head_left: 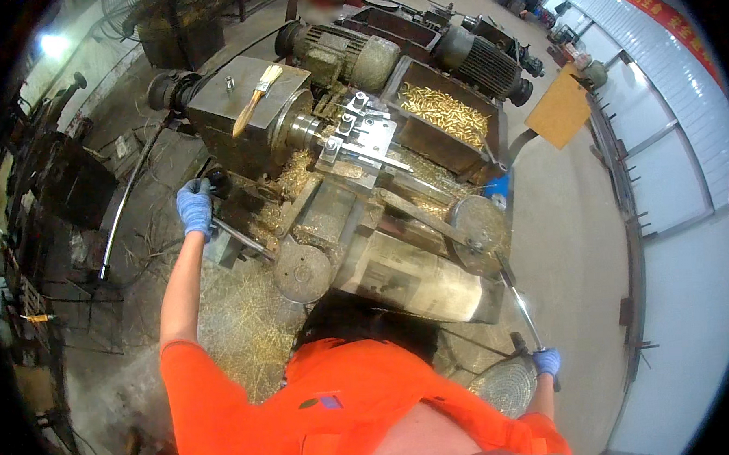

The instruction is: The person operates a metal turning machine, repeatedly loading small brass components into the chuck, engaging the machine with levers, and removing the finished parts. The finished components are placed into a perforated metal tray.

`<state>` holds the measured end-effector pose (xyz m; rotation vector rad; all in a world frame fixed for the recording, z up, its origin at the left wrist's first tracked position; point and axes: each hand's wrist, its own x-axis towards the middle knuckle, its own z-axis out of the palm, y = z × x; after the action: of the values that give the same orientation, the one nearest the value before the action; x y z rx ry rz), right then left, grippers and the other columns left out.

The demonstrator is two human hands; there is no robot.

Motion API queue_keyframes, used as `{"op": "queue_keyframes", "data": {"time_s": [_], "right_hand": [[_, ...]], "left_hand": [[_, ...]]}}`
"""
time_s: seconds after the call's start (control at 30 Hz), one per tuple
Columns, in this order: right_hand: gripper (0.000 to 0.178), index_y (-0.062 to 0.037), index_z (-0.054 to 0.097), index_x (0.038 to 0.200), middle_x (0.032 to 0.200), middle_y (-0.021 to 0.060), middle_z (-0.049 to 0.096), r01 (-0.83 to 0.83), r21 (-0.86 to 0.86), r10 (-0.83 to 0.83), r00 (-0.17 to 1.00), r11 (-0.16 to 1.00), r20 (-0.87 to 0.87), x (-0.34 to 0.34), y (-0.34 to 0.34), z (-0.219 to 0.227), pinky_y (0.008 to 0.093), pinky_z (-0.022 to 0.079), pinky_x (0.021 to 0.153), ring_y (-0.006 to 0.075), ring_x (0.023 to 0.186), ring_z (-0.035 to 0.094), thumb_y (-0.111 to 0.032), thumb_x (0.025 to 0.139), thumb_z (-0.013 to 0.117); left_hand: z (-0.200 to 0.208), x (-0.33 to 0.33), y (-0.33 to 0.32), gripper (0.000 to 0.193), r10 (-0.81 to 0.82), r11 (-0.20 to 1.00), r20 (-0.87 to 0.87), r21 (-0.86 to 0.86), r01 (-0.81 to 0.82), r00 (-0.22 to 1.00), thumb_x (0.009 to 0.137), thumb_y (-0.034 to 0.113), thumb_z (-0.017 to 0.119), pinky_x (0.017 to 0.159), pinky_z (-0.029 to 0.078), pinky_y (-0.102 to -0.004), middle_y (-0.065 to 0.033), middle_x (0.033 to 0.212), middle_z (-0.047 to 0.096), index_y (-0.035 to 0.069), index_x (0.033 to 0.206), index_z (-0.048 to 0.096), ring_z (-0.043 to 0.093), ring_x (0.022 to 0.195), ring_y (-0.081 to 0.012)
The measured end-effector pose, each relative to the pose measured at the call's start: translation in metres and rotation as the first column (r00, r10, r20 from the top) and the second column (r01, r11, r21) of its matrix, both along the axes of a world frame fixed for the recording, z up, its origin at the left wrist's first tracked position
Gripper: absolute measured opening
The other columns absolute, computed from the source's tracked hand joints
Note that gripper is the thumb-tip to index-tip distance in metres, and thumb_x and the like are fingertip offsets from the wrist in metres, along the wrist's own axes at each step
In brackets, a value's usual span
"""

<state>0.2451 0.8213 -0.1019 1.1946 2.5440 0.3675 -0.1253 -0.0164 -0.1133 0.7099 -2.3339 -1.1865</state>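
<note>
1. Left hand, blue-gloved: beside black knob; finger closure cannot be told.
2. Right hand, blue-gloved: fingers wrapped round long lever, at the machine's right.
3. Brush: loose atop headstock; vibration could tip it into the spindle.

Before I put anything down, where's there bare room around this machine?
The metal box is bare on top between brush and peg. Bare floor lies between bin and wall, this side of the yellow board. Crowded: the bin, full of brass pieces, and where shavings heap beside the box.
</note>
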Motion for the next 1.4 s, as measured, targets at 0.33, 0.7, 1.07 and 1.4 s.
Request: {"op": "queue_keyframes", "data": {"time_s": [0.33, 0.7, 1.07, 1.4], "right_hand": [[0.026, -0.0060, 0.068, 0.080, 0.085, 0.0187, 0.064, 0.087, -0.041, -0.089, 0.995, 0.995, -0.046, 0.003, -0.016, -0.007, 0.0402, 0.050, 0.070, 0.0337, 0.080, 0.063, -0.028, 0.069, 0.061], [0.042, -0.0140, 0.064, 0.099, 0.086, 0.0158, 0.064, -0.150, 0.014, 0.146, 0.928, 0.989, -0.344, -0.084, -0.087, -0.004, 0.0412, 0.046, 0.074, 0.0320, 0.081, 0.061, -0.039, 0.065, 0.066], [0.042, -0.0170, 0.061, 0.106, 0.102, 0.0105, 0.062, -0.237, 0.234, 0.285, 0.938, 0.943, -0.199, -0.227, 0.028, 0.013, 0.0467, 0.034, 0.092, 0.0292, 0.102, 0.053, -0.038, 0.069, 0.062], [0.032, -0.0075, 0.061, 0.089, 0.089, 0.0150, 0.061, -0.278, 0.179, 0.319, 0.911, 0.944, -0.263, -0.182, 0.072, 0.004, 0.0410, 0.044, 0.079, 0.0339, 0.090, 0.055, -0.026, 0.063, 0.067]], "left_hand": [[-0.034, -0.012, -0.014, 0.021, -0.024, 0.999, -0.143, 0.036, 0.029, 0.989, 0.081, 0.018, 0.063, 0.047, 0.041, -0.0276, -0.0022, 0.066, 0.061, -0.002, 0.087, 0.064, 0.050, 0.052, -0.0113], [-0.039, -0.014, -0.036, 0.027, -0.036, 0.999, 0.082, -0.027, 0.038, 0.996, 0.076, 0.023, 0.066, 0.062, 0.047, -0.0324, -0.0143, 0.073, 0.065, -0.002, 0.086, 0.066, 0.061, 0.063, -0.0208], [0.016, 0.037, 0.000, 0.028, -0.110, 0.991, 0.231, -0.054, 0.125, 0.967, 0.077, 0.025, 0.063, 0.058, 0.046, -0.0330, -0.0114, 0.064, 0.062, -0.003, 0.081, 0.064, 0.058, 0.058, -0.0182], [0.011, 0.168, 0.013, 0.015, 0.071, 0.987, 0.133, 0.137, -0.089, 0.989, 0.076, 0.011, 0.062, 0.039, 0.038, -0.0284, -0.0034, 0.055, 0.053, 0.001, 0.067, 0.059, 0.047, 0.044, -0.0111]]}}
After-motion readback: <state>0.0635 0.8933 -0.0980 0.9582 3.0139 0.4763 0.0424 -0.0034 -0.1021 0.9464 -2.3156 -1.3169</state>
